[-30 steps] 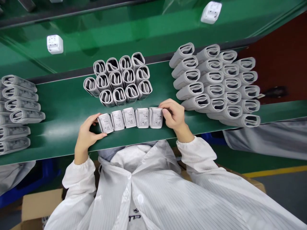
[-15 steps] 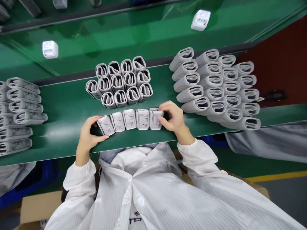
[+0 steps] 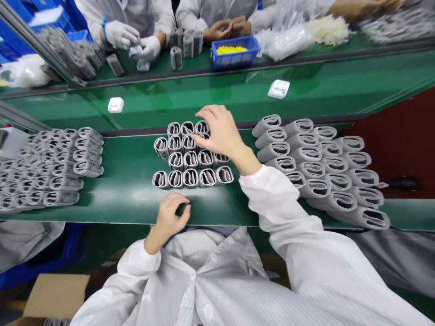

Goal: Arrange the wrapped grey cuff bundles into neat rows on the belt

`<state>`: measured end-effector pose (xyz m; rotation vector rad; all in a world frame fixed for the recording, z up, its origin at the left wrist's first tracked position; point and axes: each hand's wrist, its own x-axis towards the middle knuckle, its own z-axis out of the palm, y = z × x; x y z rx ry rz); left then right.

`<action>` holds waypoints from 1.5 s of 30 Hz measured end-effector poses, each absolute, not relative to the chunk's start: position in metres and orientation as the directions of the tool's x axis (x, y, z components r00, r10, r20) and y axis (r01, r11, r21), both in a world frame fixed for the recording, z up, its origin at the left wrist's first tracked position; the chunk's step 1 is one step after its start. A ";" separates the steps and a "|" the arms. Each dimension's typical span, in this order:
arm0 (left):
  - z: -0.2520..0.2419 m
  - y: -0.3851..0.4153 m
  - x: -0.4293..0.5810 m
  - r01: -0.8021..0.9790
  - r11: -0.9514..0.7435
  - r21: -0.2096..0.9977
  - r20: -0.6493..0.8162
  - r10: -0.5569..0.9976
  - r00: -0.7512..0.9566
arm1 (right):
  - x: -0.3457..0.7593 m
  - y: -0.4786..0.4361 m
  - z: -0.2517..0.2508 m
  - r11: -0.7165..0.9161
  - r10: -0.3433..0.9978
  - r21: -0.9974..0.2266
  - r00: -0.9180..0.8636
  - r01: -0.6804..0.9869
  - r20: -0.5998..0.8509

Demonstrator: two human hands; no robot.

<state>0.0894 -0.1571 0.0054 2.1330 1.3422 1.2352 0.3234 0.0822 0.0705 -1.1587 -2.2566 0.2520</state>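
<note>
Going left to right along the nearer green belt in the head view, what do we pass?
Left block of rolled gray bands → middle block of rolled gray bands → right block of rolled gray bands → dark red surface.

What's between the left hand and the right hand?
Rows of rolled grey cuffs lie between the left hand and the right hand, in the head view.

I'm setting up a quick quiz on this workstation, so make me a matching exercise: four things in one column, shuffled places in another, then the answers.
Things:
1. Right hand
2. Left hand
3. Blue crate
4. Cardboard box

Places:
A. On the far bench
B. Beneath the green belt, at the left
C. Over the rolled grey bundles
D. At the belt's near edge

Pairs: 1-C, 2-D, 3-A, 4-B
</note>
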 end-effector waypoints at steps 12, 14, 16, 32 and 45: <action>-0.029 -0.149 0.043 0.305 0.042 0.951 0.032 0.971 -0.235 | 0.343 0.074 0.037 0.109 0.831 -0.883 -0.529 0.456 -0.171; -0.031 -0.145 0.048 0.236 0.029 0.971 0.027 0.973 -0.229 | 0.340 0.056 0.008 -0.004 0.912 -0.983 -0.403 0.183 -0.079; -0.032 -0.137 0.055 0.174 -0.050 0.983 0.078 0.985 -0.154 | 0.334 0.038 -0.017 0.013 0.945 -1.000 -0.326 0.015 0.008; -0.027 0.112 0.035 0.284 -0.233 0.930 0.272 0.957 -0.106 | 0.318 0.119 -0.044 0.301 0.953 -0.935 -0.037 0.189 0.300; -0.026 0.137 0.024 0.684 -0.367 0.631 0.468 0.883 0.041 | 0.278 0.144 -0.022 0.240 0.959 -0.744 -0.031 0.623 0.283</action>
